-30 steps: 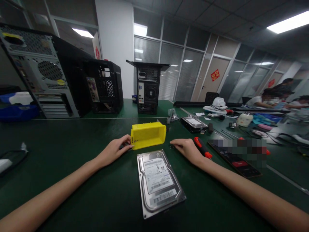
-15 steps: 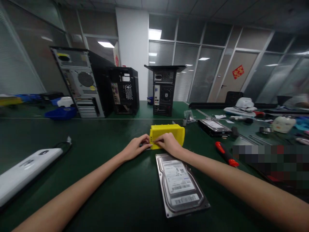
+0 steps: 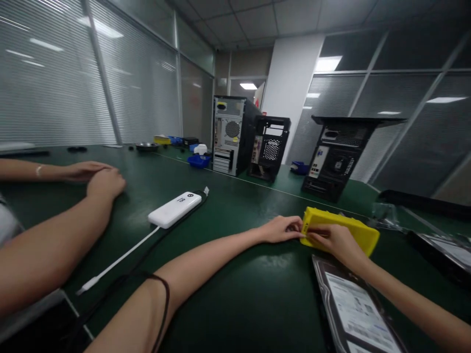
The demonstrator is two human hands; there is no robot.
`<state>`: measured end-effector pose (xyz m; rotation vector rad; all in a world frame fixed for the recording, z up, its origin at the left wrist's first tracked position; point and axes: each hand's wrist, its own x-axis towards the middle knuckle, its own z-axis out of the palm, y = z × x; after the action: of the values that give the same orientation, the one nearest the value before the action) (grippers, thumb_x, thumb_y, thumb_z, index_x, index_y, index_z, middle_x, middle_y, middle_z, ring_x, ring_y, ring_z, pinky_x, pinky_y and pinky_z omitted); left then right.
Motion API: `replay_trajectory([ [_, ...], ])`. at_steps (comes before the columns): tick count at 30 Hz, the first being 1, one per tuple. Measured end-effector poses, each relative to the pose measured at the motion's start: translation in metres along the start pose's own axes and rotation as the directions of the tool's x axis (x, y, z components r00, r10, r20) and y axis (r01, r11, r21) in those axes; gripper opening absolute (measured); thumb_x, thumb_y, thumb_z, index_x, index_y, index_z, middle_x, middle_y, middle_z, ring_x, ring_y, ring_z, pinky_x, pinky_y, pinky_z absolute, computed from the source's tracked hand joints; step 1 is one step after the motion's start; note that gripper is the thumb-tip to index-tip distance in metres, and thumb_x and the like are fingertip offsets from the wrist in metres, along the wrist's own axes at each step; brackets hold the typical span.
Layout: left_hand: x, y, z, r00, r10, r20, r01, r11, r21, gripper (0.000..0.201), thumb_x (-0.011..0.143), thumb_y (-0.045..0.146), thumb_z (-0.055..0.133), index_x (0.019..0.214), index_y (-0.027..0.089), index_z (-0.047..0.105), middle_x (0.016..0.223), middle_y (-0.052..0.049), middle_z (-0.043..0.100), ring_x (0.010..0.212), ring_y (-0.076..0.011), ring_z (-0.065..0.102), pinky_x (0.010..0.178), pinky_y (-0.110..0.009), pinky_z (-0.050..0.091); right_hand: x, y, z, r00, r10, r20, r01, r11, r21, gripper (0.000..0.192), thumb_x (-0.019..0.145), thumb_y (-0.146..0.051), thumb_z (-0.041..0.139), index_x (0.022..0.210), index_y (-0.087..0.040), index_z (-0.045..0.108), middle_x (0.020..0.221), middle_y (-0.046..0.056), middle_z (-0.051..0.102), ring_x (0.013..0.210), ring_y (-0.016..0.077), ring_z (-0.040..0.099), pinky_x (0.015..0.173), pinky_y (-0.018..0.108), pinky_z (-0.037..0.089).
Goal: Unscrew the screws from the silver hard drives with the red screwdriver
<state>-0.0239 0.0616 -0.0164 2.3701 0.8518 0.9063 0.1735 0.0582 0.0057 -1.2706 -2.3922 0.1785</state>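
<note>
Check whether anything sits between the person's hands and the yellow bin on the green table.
Nothing visible does. The left hand and right hand are both at the near end of the yellow bin, fingers on it. The hard drive lies nearer, beneath the right forearm.

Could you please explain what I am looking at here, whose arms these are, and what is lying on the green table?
The picture comes from a camera worn on a person's head, looking forward and down, so the two bare arms reaching in from the bottom are that person's own. The left hand and right hand both touch the near end of a yellow plastic bin on the green table. In front of the right arm lies a hard drive. Further left is a white power bank with a cable. The arms at the far left belong to another person. Three computer cases stand at the back.
</note>
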Motion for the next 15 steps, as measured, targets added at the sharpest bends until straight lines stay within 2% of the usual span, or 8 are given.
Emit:
replay_trajectory([
  [3,0.000,-0.002,0.001,1.000,0.009,0.018,-0.009,1.000,-0.007,0.016,0.081,0.027,0.061,0.090,0.017,0.052,0.086,-0.004,0.066,0.079,-0.0146,0.063,0.071,-0.021,0.045,-0.016,0.002,-0.007,0.996,-0.045,-0.073,0.047,0.999,0.020,0.024,0.082,-0.032,0.051,0.088,-0.019,0.071,0.092,0.006,0.070,0.084,0.0207,0.066,0.079,0.035,0.052],
  [7,-0.001,-0.002,0.001,1.000,0.022,0.022,-0.021,0.999,-0.042,0.015,0.082,0.027,0.059,0.090,0.016,0.053,0.087,-0.003,0.066,0.081,-0.0147,0.063,0.073,-0.021,0.046,-0.039,0.006,-0.024,0.987,-0.055,-0.149,0.058,0.998,0.019,0.029,0.081,-0.039,0.051,0.090,-0.021,0.071,0.096,0.003,0.070,0.089,0.0208,0.066,0.082,0.033,0.052],
  [15,0.000,0.002,0.000,1.000,0.012,0.003,-0.012,0.997,-0.082,0.019,0.079,0.028,0.061,0.091,0.016,0.053,0.082,-0.003,0.069,0.077,-0.0150,0.065,0.071,-0.023,0.047,-0.073,0.032,-0.059,0.966,0.055,-0.251,-0.059,0.998,-0.008,0.031,0.080,-0.042,0.052,0.090,-0.020,0.072,0.093,0.003,0.070,0.086,0.0201,0.067,0.079,0.031,0.054],
])
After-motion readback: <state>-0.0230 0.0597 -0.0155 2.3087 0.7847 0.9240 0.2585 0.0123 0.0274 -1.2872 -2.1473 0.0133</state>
